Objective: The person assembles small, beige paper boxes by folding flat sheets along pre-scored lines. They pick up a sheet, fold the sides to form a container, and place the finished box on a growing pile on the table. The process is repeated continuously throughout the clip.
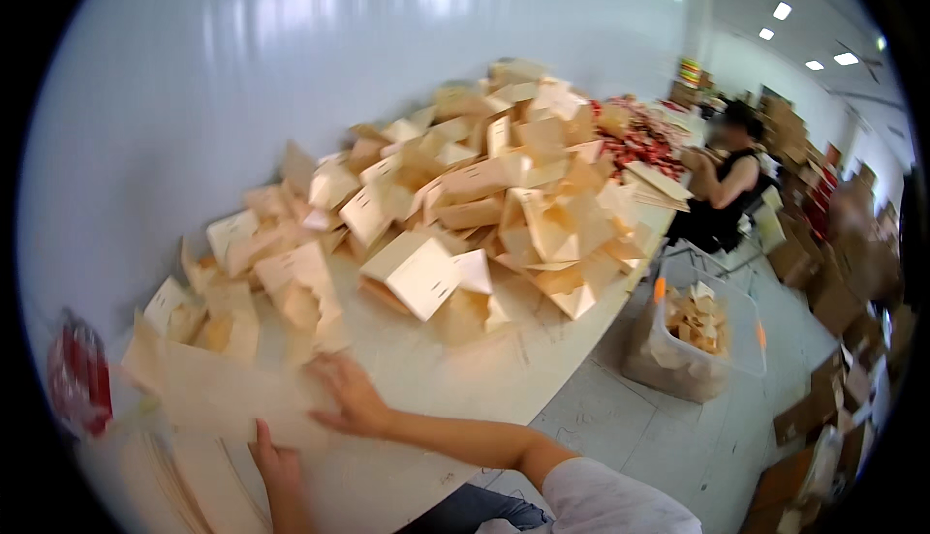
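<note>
A flat tan sheet of card, smeared by motion, is held up at the lower left above the table. My left hand grips its near edge, thumb on top, with the other fingers hidden beneath. At the sheet's right end is my right hand, its fingers spread and thumb apart, touching or nearly touching the card. Beside my left forearm lies a stack of flat tan cards. Just beyond the sheet stands a folded tan card piece with slots and a ragged-looking cutout.
A large heap of folded card pieces covers the table along the wall. Farther off are red items and a seated person. A clear plastic bin holds card scraps on the floor. Cardboard boxes line the right.
</note>
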